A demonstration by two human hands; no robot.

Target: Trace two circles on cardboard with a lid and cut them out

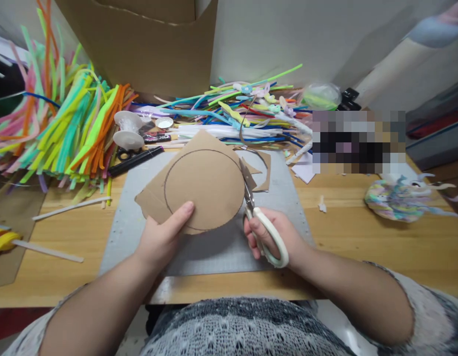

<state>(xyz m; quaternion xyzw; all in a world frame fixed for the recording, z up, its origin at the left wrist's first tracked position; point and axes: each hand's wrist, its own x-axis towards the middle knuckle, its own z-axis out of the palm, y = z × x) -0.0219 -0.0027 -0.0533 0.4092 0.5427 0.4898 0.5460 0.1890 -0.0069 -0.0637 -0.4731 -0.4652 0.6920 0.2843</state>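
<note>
A brown piece of cardboard (204, 188) with a dark circle drawn on it is held up over the grey cutting mat (210, 259). My left hand (162, 235) grips its lower left edge, thumb on top and fingers hidden beneath. Scissors with white handles (275, 237) are in my right hand (276, 230), fingers wrapped through the loops. Their blades (248, 183) point away from me and meet the circle's right edge, where the outline appears partly cut. Behind them, a cardboard offcut (264, 170) with a curved inner edge lies on the mat.
Bundles of colourful pipe cleaners (80, 123) stand at left, with more heaped (232, 106) along the back. A spool (128, 129) and a black marker (136, 162) lie near the mat. A yellow glue gun (2, 239) sits far left. A pastel fuzzy craft piece (395, 198) is at right.
</note>
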